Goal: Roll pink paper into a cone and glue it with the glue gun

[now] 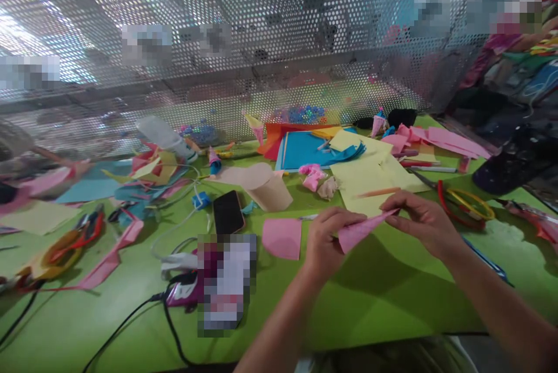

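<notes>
A pink paper cone is held above the green table between my two hands. My left hand is wrapped round the wide end of the cone, while the fingertips of my right hand pinch its narrow tip. To the left of my left hand, a flat pink paper piece with a rounded edge lies on the table. Behind the hands are yellow paper sheets with a pencil on them.
Scissors with yellow handles lie at left, near a glue gun with cables and a black phone. Red and yellow scissors lie at right. A beige paper roll, blue sheets and a perforated metal screen stand behind.
</notes>
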A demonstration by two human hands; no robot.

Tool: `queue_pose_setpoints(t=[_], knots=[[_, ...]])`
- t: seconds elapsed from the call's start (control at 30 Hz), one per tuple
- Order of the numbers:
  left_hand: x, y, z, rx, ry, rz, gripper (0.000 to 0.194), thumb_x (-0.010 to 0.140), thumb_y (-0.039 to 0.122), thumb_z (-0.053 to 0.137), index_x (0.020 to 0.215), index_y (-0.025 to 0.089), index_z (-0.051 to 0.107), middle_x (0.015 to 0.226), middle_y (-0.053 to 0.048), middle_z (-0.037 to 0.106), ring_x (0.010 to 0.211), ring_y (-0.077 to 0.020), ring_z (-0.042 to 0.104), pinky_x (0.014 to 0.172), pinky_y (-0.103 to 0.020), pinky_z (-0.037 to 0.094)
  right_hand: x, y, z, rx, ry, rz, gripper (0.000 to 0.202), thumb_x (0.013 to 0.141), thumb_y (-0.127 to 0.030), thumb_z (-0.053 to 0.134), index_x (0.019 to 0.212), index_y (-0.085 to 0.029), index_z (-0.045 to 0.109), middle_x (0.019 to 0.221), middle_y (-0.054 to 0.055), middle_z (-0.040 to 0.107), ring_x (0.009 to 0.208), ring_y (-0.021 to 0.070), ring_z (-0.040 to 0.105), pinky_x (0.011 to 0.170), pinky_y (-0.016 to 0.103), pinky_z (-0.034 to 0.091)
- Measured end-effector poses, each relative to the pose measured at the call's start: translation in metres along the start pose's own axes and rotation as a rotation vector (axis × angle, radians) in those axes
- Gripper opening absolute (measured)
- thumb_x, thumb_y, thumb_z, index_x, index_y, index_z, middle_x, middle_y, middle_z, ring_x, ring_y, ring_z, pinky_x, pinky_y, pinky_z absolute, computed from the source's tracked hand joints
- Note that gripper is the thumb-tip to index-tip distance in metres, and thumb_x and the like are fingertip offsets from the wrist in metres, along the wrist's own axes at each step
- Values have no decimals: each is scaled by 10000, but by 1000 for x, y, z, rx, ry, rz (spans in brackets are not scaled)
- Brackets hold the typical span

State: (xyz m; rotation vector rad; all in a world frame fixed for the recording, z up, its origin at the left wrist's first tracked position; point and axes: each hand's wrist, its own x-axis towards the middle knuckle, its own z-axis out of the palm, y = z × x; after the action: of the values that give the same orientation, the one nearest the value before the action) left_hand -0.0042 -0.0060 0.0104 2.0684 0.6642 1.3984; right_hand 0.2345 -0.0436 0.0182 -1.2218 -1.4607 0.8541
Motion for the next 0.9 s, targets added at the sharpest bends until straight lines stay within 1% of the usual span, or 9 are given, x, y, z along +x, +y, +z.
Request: queue_pose_setpoints(t=[0.1,0.27,0.4,0.57,0.63,0.73,0.8,0.9], knots=[[0,-1,0,-28,2,-4,142,877,194,794,1017,209,815,912,-70,811,805,-198,764,706,-286,576,1,-2,0,-11,-14,-49,234,851,-474,834,888,-249,781,885,40,729,875,203,668,816,337,549],[1,-1,0,-62,-5,-14,176,843,168,819,1016,202,813,920,-69,812,819,-200,765,721,-286,568,1,-6,1,24,-18,-42,230,838,-451,848,964,-264,803,932,43,752,899,209,688,818,343,552],[1,-1,0,-79,-20,-47,180,841,138,787,1008,197,815,910,-68,809,817,-202,764,719,-285,560,2,-8,2,7,-50,-82,192,871,-449,811,884,-258,799,866,39,738,860,207,675,807,351,542],[0,-2,2,-95,-23,-83,167,833,144,791,987,203,816,906,-65,812,809,-205,760,722,-293,558,1,-8,3,22,-39,-35,251,834,-477,841,961,-262,810,944,49,765,905,223,695,824,361,554],[-1,-2,3,-106,-24,-79,166,833,135,791,983,202,814,898,-63,812,804,-200,759,723,-288,554,1,-8,4,23,-60,-40,239,846,-478,832,946,-262,811,925,48,761,892,218,693,815,356,553],[0,-1,4,-104,-14,-87,161,846,151,795,998,202,814,884,-62,810,791,-195,754,708,-280,552,1,-9,4,9,-69,-62,220,873,-482,809,882,-263,801,869,42,746,852,211,683,795,352,549],[1,0,4,-99,9,-96,147,854,179,808,1000,199,812,881,-65,806,786,-194,750,702,-279,555,1,-8,4,-1,-53,-63,224,874,-490,807,876,-267,801,861,40,746,839,210,680,784,350,546],[2,0,4,-101,41,-81,104,844,178,814,946,195,801,860,-59,796,779,-192,743,697,-278,556,1,-6,4,-10,-42,-58,230,867,-498,814,901,-271,810,876,42,755,853,213,683,783,345,543]])
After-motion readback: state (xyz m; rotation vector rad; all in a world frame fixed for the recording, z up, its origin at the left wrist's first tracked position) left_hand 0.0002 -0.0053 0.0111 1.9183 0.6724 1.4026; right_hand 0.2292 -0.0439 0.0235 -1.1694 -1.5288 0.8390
